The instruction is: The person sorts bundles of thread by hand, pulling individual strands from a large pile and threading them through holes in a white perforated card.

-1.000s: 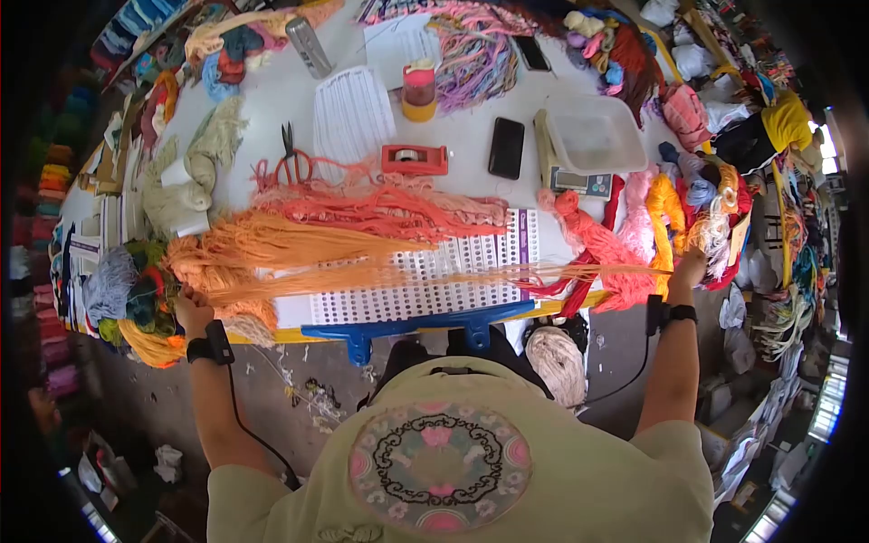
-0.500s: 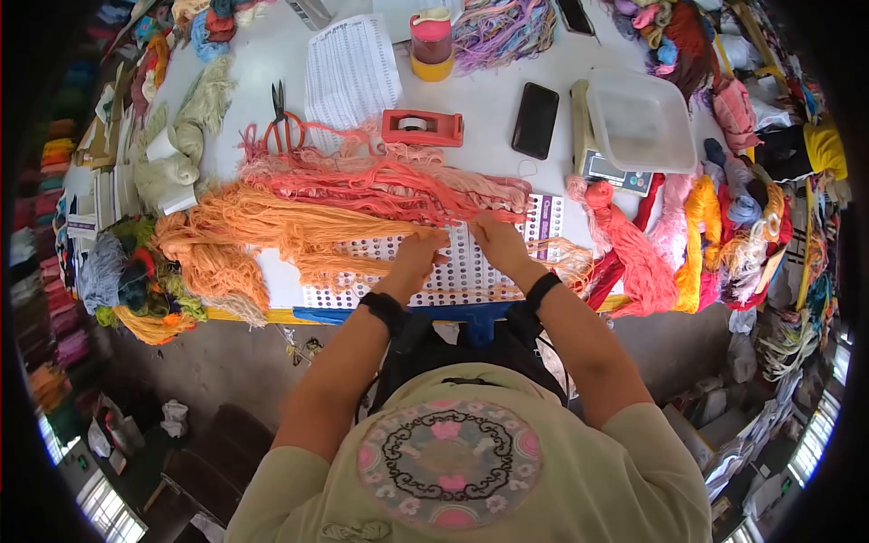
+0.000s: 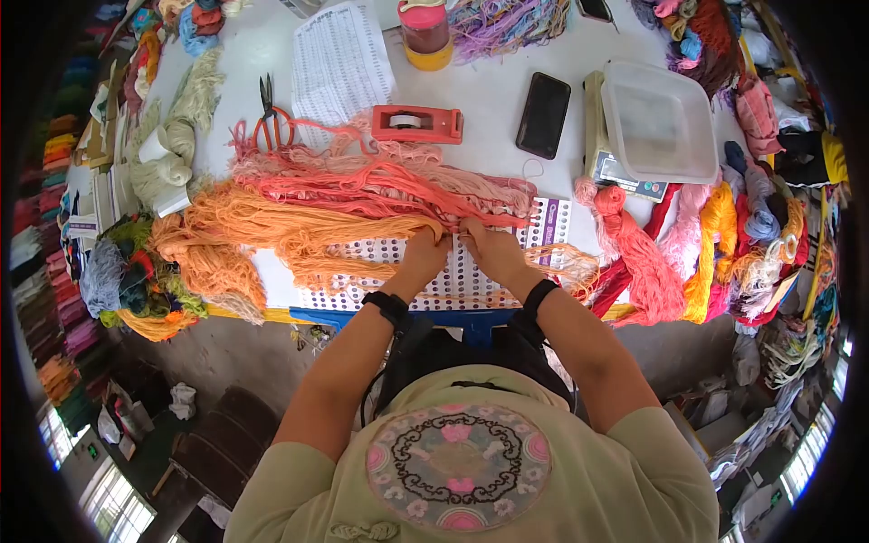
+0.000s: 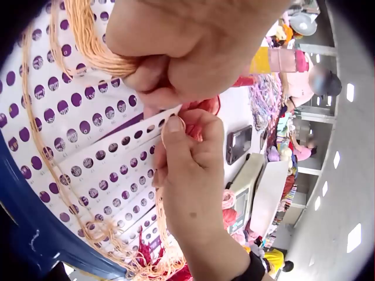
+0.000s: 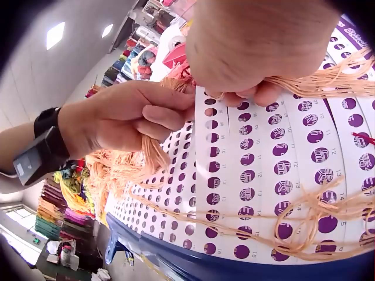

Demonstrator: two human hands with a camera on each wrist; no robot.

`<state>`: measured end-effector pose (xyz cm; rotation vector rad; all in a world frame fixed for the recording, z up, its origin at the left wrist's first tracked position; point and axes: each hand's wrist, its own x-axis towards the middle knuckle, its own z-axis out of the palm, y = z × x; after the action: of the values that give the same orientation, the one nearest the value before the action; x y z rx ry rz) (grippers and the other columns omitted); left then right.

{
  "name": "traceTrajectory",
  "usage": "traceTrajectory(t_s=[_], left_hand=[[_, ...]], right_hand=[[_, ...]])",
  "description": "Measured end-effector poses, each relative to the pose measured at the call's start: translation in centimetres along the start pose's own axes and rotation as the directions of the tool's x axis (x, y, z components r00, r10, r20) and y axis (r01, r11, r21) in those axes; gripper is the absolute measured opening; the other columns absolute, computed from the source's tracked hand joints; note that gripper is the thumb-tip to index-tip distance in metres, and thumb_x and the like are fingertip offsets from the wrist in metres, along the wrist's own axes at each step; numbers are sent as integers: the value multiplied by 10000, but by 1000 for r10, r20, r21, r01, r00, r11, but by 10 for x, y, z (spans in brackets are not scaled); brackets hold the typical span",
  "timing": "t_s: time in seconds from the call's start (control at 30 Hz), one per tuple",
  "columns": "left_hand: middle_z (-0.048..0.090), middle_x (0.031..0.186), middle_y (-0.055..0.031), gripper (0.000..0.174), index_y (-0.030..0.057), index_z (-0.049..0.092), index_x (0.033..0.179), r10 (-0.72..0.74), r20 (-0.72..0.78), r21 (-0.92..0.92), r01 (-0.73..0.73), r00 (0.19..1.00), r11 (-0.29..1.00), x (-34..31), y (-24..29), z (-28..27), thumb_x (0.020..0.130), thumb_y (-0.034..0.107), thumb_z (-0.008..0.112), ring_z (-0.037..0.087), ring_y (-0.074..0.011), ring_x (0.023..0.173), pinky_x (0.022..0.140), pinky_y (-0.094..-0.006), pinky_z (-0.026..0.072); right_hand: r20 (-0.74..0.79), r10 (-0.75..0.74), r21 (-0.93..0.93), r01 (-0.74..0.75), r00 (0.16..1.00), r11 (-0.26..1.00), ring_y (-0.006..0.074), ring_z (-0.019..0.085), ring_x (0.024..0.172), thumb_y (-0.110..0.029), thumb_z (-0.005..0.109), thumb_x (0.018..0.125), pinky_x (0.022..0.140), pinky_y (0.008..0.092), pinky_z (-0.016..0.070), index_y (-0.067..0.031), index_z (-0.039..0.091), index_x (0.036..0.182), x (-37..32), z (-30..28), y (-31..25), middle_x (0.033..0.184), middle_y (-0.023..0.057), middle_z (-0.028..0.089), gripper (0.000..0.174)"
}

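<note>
Side by side at the middle of the perforated card strips (image 3: 466, 276) are the left hand (image 3: 424, 257) and the right hand (image 3: 494, 254). In the left wrist view the left hand (image 4: 187, 47) grips a bundle of peach yarn (image 4: 88, 35). There the right hand (image 4: 196, 170) pinches the end of a white strip (image 4: 101, 156), a thin strand looped by its thumb. More peach yarn (image 5: 334, 81) runs out from under the right hand (image 5: 261, 44) in the right wrist view, where the left hand (image 5: 132, 114) has yarn hanging below it. Both hands' inner fingers are partly hidden.
Orange skeins (image 3: 272, 222) lie to the left, coral skeins (image 3: 362, 181) just behind the hands. Farther back are scissors (image 3: 269, 113), a tape dispenser (image 3: 416, 125), a phone (image 3: 544, 115) and a scale with a clear tub (image 3: 659, 122). Blue hanger-like bar (image 3: 326, 317) at the front edge.
The hands were far apart with orange strands stretched between them; they have come together over the card strips. Since half a second ago their fingertips have drawn slightly closer.
</note>
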<state>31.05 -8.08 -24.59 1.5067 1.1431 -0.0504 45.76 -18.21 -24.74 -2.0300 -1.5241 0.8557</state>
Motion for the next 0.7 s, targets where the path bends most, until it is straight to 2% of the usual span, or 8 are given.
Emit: traceTrajectory(t_s=[0.03, 0.17, 0.23, 0.33, 0.43, 0.57, 0.63, 0.7], left_hand=[[633, 791, -233, 195, -11, 603, 871, -32, 59, 20, 31, 998, 999, 0, 7, -4, 838, 181, 587, 628, -393, 750, 659, -436, 491], [624, 799, -240, 169, -13, 598, 826, 51, 20, 62, -52, 999, 997, 11, -7, 4, 824, 156, 587, 617, -402, 771, 674, -437, 488], [596, 688, -189, 154, -17, 586, 788, 261, -14, 272, -248, 965, 930, 18, -13, 8, 796, 135, 612, 608, -349, 612, 593, -396, 480], [605, 718, -214, 146, -7, 582, 819, 340, 8, 311, -326, 940, 893, 13, -4, 1, 779, 131, 604, 615, -397, 703, 618, -413, 482], [608, 735, -226, 184, 0, 588, 892, 299, -42, 392, -260, 953, 883, 8, 0, -26, 780, 146, 596, 617, -407, 720, 631, -418, 487], [668, 756, -103, 297, -4, 603, 1098, 16, -43, -34, -17, 999, 999, -1, -1, -49, 822, 98, 560, 624, -157, 587, 557, -281, 488], [648, 744, -99, 242, -16, 621, 1001, 15, -47, -170, -23, 999, 985, -4, -8, -41, 814, 136, 606, 629, -138, 571, 549, -264, 504], [634, 719, -80, 246, -18, 622, 976, 9, -94, -214, -29, 995, 976, -8, 1, -36, 835, 182, 650, 593, -118, 573, 531, -256, 480]], right_hand=[[2, 1, 1, -1, 1000, 1000, 338, 643, 631, -265, 525, 925, 535, 465, 488, -149, 454, 1035, 1, 2, 1, 693, 134, 633, 175], [-33, 33, -4, -33, 999, 999, 334, 624, 560, -245, 552, 917, 491, 451, 477, -126, 444, 1066, 2, 6, 4, 660, 131, 618, 219], [-15, 45, -12, -45, 999, 999, 338, 624, 564, -246, 556, 914, 492, 453, 476, -128, 440, 1069, 3, 5, 4, 658, 127, 618, 227], [0, 41, 17, -41, 999, 999, 335, 633, 608, -262, 580, 898, 523, 454, 481, -118, 453, 1055, 5, 4, 5, 678, 118, 623, 248], [0, 79, 162, -78, 997, 984, 339, 644, 679, -267, 587, 885, 578, 450, 483, -125, 477, 1025, 8, -2, 5, 713, 115, 637, 228], [92, 147, 255, -166, 985, 953, 320, 649, 747, -258, 623, 856, 629, 423, 488, -106, 516, 993, 12, -5, 9, 754, 117, 652, 231], [88, 143, 257, -161, 986, 953, 316, 650, 759, -253, 628, 851, 639, 418, 490, -101, 524, 984, 15, -4, 8, 765, 120, 657, 227], [34, 112, 297, -117, 993, 948, 246, 595, 595, -190, 643, 844, 567, 352, 457, -64, 531, 953, 15, -5, 8, 666, 91, 593, 201]])
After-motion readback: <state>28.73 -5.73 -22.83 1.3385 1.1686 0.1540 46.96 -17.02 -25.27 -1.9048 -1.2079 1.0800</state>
